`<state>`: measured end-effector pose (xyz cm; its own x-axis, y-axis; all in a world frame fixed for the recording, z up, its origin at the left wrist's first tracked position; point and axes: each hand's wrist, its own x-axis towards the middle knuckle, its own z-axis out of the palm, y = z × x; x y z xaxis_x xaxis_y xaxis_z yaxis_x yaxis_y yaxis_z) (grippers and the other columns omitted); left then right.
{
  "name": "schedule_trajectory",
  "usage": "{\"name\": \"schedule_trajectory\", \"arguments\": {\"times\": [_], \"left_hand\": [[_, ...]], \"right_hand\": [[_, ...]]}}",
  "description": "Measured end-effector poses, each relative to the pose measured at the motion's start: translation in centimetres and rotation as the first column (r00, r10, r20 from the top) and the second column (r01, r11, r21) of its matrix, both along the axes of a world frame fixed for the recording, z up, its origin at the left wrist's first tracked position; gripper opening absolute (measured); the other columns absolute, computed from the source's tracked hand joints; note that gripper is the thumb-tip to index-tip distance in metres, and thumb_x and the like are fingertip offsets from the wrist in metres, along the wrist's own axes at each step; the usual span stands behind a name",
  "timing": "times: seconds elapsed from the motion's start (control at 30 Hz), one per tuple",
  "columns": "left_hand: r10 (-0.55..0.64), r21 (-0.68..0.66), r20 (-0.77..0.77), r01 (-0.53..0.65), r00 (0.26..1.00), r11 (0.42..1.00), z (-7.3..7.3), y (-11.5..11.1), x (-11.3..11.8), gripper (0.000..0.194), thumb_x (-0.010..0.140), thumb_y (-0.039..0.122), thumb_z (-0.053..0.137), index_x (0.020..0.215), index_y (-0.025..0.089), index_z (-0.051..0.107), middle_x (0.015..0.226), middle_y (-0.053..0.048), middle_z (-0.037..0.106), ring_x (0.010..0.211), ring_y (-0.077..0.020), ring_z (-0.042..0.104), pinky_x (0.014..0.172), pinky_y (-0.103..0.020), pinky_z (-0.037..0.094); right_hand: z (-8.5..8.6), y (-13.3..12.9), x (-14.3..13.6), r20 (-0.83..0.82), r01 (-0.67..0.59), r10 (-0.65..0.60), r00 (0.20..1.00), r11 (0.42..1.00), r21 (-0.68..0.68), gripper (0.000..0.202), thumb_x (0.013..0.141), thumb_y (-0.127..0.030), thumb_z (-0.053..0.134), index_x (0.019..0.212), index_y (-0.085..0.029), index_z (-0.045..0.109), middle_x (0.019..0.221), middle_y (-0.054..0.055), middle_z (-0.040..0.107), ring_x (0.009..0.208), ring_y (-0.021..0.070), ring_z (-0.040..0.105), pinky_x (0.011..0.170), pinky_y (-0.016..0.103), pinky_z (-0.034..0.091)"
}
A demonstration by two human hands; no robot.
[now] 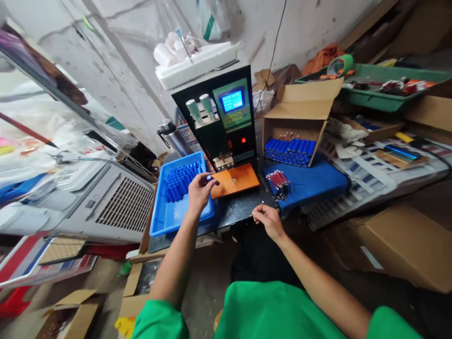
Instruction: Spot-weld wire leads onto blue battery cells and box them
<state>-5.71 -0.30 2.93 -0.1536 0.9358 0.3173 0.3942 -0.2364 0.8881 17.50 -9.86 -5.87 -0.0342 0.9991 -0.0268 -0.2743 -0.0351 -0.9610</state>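
Observation:
My left hand [199, 192] is raised between the blue tray and the orange plate [238, 182] of the spot welder [231, 136]. Its thumb and fingers are closed around a blue battery cell [209, 178], of which only a small part shows. At the black table's front edge, my right hand [269, 220] is in a pinch. A tiny pale speck shows by its fingertips, too small to name. Blue battery cells [178, 181] stand in rows inside the blue tray [164, 223]. A bundle of red and black wire leads [278, 182] lies beyond my right hand.
An open cardboard box [300, 113] of blue cells stands right of the welder, on blue cloth [318, 183]. A steel flask [173, 136] is behind the tray. Farther right are a green tray [381, 96] and a large carton [406, 245]; a grey grilled unit [116, 197] is left.

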Motion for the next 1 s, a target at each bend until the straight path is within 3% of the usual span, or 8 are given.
{"name": "schedule_trajectory", "arguments": {"times": [0.1, 0.2, 0.37, 0.63, 0.8, 1.0], "left_hand": [[-0.052, -0.066, -0.004, 0.051, 0.999, 0.996, -1.0, 1.4, 3.9, 0.035, 0.07, 0.041, 0.076, 0.093, 0.017, 0.066, 0.075, -0.001, 0.066, 0.064, -0.0134, 0.059, 0.064, -0.027, 0.049], [-0.032, -0.068, -0.036, 0.029, 0.999, 0.997, -2.0, 2.3, 5.5, 0.03, 0.072, 0.041, 0.073, 0.089, 0.018, 0.065, 0.071, 0.0, 0.062, 0.062, -0.0122, 0.054, 0.061, -0.026, 0.045], [-0.052, -0.055, -0.046, 0.049, 0.998, 0.997, -2.6, 2.3, 5.6, 0.024, 0.074, 0.042, 0.072, 0.077, 0.02, 0.063, 0.065, 0.001, 0.058, 0.061, -0.0133, 0.053, 0.061, -0.027, 0.044], [-0.029, -0.022, 0.102, 0.031, 0.994, 0.999, -3.6, 2.7, 6.4, 0.028, 0.073, 0.041, 0.075, 0.085, 0.017, 0.066, 0.075, -0.002, 0.068, 0.07, -0.0151, 0.062, 0.07, -0.029, 0.052], [-0.052, 0.002, 0.171, 0.052, 0.984, 0.999, -4.3, 2.7, 6.6, 0.029, 0.075, 0.042, 0.076, 0.088, 0.017, 0.069, 0.08, -0.003, 0.072, 0.073, -0.0153, 0.065, 0.072, -0.028, 0.053], [-0.093, 0.013, 0.188, 0.093, 0.978, 0.996, -5.0, 2.6, 6.4, 0.029, 0.078, 0.039, 0.075, 0.097, 0.017, 0.071, 0.087, -0.004, 0.074, 0.078, -0.0168, 0.068, 0.077, -0.029, 0.055]], "right_hand": [[0.1, -0.1, 0.3, 0.0, 0.008, -0.008, 1.0, 1.0, 0.008, 0.028, 0.074, -0.045, 0.072, 0.067, -0.02, 0.064, 0.061, 0.0, 0.058, 0.056, 0.0145, 0.053, 0.054, 0.028, 0.046], [0.0, -0.2, 1.1, 0.005, 0.038, -0.038, 0.999, 0.999, 0.004, 0.026, 0.074, -0.044, 0.072, 0.067, -0.02, 0.064, 0.062, 0.001, 0.059, 0.056, 0.0144, 0.053, 0.054, 0.028, 0.045], [1.0, 1.4, 2.4, 0.047, 0.075, -0.077, 0.996, 0.996, 0.04, 0.025, 0.076, -0.043, 0.07, 0.07, -0.02, 0.063, 0.061, -0.001, 0.058, 0.057, 0.0145, 0.052, 0.056, 0.029, 0.044], [5.9, 9.1, 1.0, 0.109, 0.127, -0.154, 0.982, 0.966, 0.225, 0.021, 0.076, -0.04, 0.068, 0.071, -0.02, 0.064, 0.068, 0.0, 0.061, 0.065, 0.0152, 0.053, 0.068, 0.03, 0.045], [5.6, 13.0, -1.4, 0.029, 0.121, -0.128, 0.991, 0.978, 0.169, 0.023, 0.071, -0.042, 0.068, 0.068, -0.019, 0.064, 0.068, -0.001, 0.061, 0.067, 0.0151, 0.054, 0.07, 0.029, 0.045], [4.8, 14.8, -3.2, 0.012, 0.097, -0.099, 0.995, 0.988, 0.12, 0.022, 0.068, -0.042, 0.068, 0.067, -0.019, 0.065, 0.068, 0.0, 0.062, 0.068, 0.0158, 0.055, 0.068, 0.028, 0.046]]}}
